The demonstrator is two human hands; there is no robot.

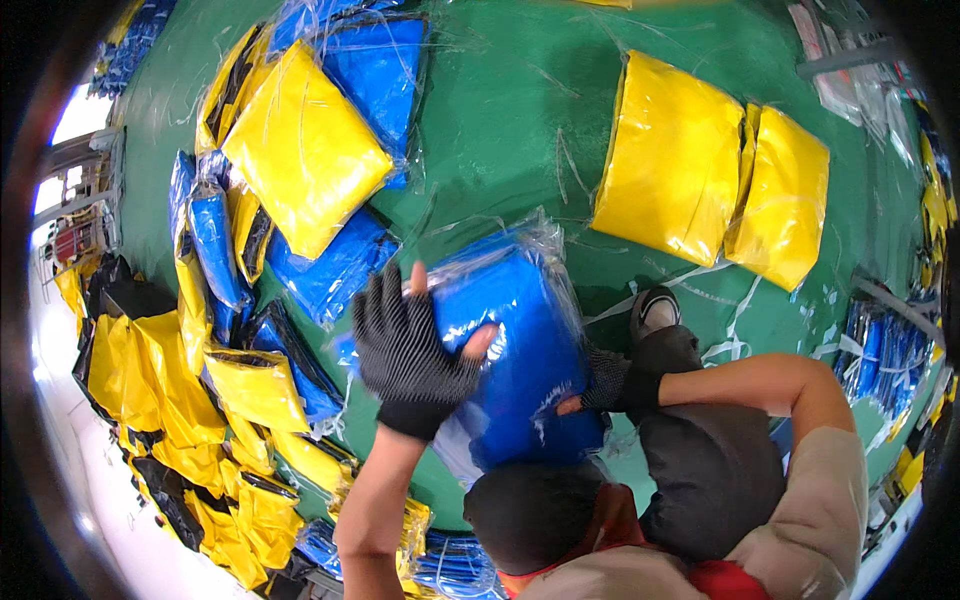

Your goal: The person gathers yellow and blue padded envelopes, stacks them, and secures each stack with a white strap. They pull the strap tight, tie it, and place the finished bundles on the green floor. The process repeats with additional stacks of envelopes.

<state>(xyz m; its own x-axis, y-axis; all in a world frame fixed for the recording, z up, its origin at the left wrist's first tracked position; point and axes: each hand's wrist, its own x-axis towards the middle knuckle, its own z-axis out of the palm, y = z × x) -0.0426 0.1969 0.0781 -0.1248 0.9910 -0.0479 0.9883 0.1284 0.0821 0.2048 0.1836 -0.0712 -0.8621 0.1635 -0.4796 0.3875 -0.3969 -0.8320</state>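
A blue folded bundle in a clear plastic bag (515,340) lies in front of me, its film crumpled at the far end. My left hand (410,345), in a black dotted glove with bare thumb and one bare fingertip, has its fingers spread over the bundle's left edge. My right hand (615,382), gloved alike, is at the bundle's right side. Its bare thumb lies on the blue surface, and the fingers, partly hidden, appear to grip the edge. Just beyond my left hand are another blue package (330,262) and a yellow bagged package (308,150).
Two yellow packages (670,155) lie on the green floor (490,130) at the far right. Yellow, blue and black packages (160,375) are heaped along the left. Film scraps litter the floor near my shoe (655,312). Blue bundles (870,345) are stacked at the right edge.
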